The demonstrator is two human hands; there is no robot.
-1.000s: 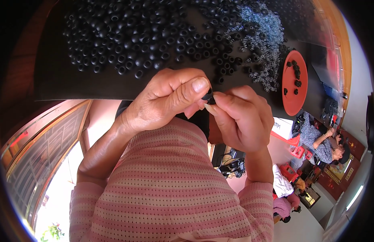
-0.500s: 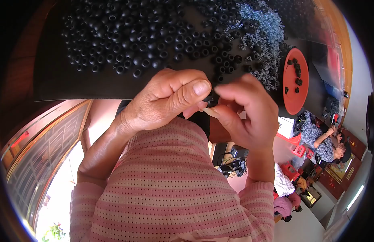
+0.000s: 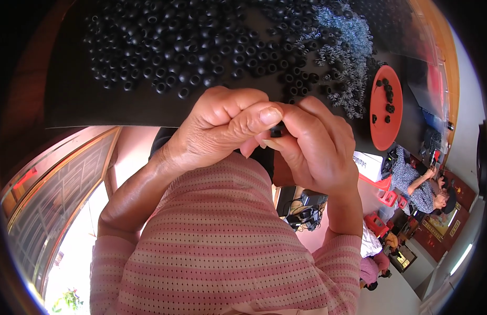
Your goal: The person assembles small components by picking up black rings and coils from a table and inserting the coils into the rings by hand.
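My left hand [image 3: 228, 123] is closed, its thumb and fingers pinching a small black plastic part [image 3: 277, 129] near the table's front edge. Fingers cover most of that part, so its full shape is hidden. From the other side my right hand [image 3: 319, 144] closes on the same part, its thumb and forefinger meeting my left fingertips. Beyond both hands, many round black plastic pieces with holes [image 3: 191, 52] lie spread over the dark tabletop. Small metal springs [image 3: 351, 44] form a pile to their right, mixed with some black pieces at its edge.
An orange-red oval tray [image 3: 385, 135] at the right holds several small black parts. A person in a patterned top [image 3: 411, 178] sits farther right, near red stools [image 3: 386, 196]. Tangled black cables [image 3: 305, 215] lie below the table's edge.
My right hand has moved in toward my left, and its forefinger now presses against the left fingertips at the black part. My left hand stays almost in place.
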